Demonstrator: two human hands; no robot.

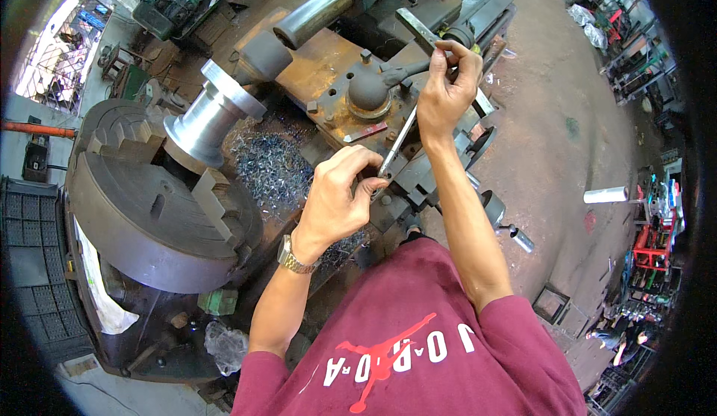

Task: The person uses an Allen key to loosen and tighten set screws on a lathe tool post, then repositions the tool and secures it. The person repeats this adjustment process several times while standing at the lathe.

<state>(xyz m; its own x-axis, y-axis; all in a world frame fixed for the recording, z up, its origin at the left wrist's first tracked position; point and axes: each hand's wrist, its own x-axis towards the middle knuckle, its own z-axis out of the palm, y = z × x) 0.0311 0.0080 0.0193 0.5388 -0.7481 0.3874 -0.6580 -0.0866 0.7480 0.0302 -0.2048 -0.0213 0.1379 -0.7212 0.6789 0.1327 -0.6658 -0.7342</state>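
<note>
My right hand (pixel 452 91) is closed on the crossbar of a T-handle wrench (pixel 399 143), whose steel stem slants down toward my left hand. With fingers pinched round the stem's lower end, my left hand (pixel 340 196) sits at the near edge of a lathe tool post (pixel 332 106). Where the wrench tip seats is hidden by the fingers. Atop the tool post rises a rounded clamp hub (pixel 368 89), its lever reaching toward my right hand. A red-marked cutting tool (pixel 366 132) lies just beyond my left fingers.
To the left, a large lathe chuck (pixel 157 207) grips a shiny flanged metal workpiece (pixel 205 128). Curled metal chips (pixel 269 169) pile between chuck and tool post. The tailstock quill (pixel 314 16) points in from behind. A crank handle (pixel 519 238) juts out right of my right forearm.
</note>
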